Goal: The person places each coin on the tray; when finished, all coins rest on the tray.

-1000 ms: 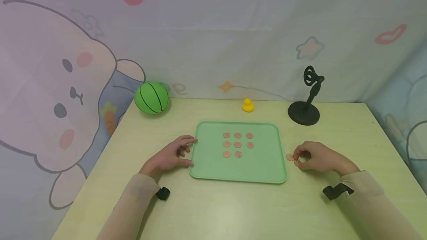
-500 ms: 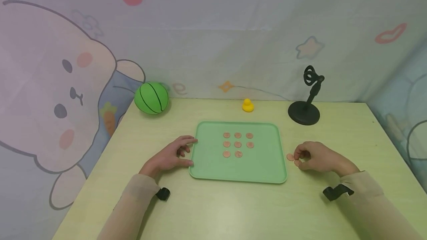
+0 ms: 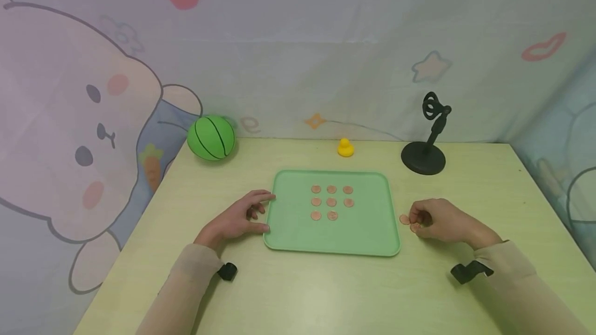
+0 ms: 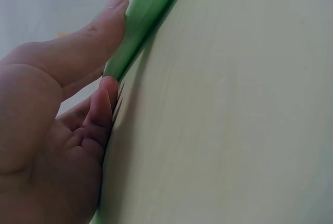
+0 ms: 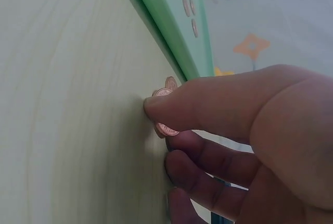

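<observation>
Several copper coins (image 3: 331, 202) lie in neat rows on the light green tray (image 3: 298, 239); the nearest row has two coins and the others three each. The left hand (image 3: 237, 217) rests at the tray's left edge, thumb and fingertips touching the rim, also seen in the left wrist view. Just right of the tray, the right hand (image 3: 440, 219) has its thumb and curled fingers on a coin (image 5: 167, 129) at the tabletop. The thumb covers part of that coin. Another coin (image 3: 404, 219) lies on the table beside it, close to the tray's right rim.
A green ball (image 3: 211, 138) sits at the back left corner of the table. A yellow rubber duck (image 3: 345, 148) stands behind the tray, and a black stand (image 3: 423, 158) with a round base is at the back right. Printed cloth hangs behind the table.
The coin under the right thumb has shifted very slightly to the right with the fingertips. The left hand, the tray and the coins on it keep their places.
</observation>
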`<state>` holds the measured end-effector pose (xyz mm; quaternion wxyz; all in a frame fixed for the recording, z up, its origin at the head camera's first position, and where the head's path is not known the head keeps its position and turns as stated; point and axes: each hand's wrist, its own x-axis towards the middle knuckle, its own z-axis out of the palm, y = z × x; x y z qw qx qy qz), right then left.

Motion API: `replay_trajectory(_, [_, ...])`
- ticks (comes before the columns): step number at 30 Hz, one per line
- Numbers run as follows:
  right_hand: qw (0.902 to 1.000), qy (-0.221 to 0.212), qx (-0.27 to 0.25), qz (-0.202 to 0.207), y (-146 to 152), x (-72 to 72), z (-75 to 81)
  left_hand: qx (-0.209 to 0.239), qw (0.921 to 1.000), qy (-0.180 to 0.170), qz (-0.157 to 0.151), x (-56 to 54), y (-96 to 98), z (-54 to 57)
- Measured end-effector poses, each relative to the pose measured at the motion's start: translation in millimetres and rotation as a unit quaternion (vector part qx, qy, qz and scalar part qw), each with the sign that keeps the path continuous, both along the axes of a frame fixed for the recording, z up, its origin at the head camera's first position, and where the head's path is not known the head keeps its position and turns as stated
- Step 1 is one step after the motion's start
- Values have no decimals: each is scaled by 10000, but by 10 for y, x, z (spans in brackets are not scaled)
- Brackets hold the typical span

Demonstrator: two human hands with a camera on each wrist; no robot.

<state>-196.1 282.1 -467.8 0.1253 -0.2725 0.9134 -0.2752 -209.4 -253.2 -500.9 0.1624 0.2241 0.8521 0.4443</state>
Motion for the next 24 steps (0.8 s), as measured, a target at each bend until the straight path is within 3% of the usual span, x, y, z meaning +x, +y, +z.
replay_trajectory(24, [9988,66,-423,230,2,50,-7,45,10000,39,5,9,1,0])
